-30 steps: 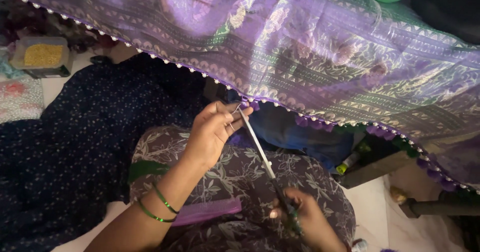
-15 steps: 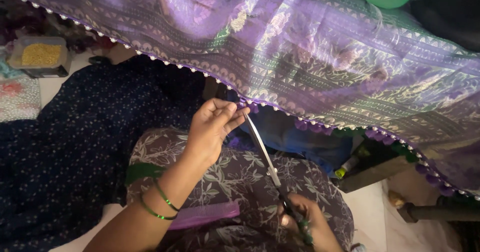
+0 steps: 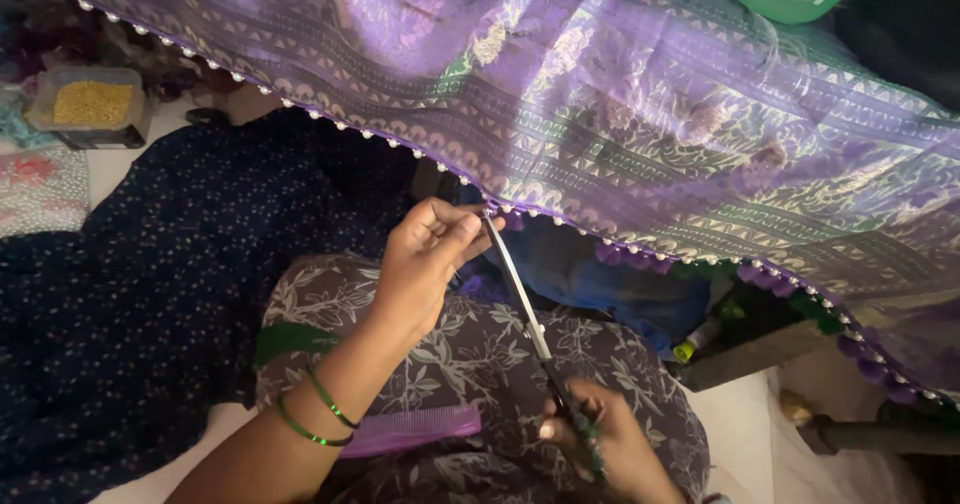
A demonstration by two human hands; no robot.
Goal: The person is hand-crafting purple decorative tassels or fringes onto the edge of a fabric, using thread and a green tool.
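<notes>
Left hand (image 3: 425, 264) still pinching purple fabric (image 3: 640, 114) edge, right hand (image 3: 600, 444) gripping scissors (image 3: 530, 324), now lower

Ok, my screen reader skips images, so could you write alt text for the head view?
A left hand pinches the beaded edge of a purple patterned cloth, while the right hand holds scissors pointing up to that edge, above a lap in leaf-print fabric.

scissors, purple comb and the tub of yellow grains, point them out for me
scissors (image 3: 525, 309), head view, on the long metal blades
purple comb (image 3: 410, 430), head view, on its flat spine
tub of yellow grains (image 3: 92, 104), head view, on the yellow contents
</notes>
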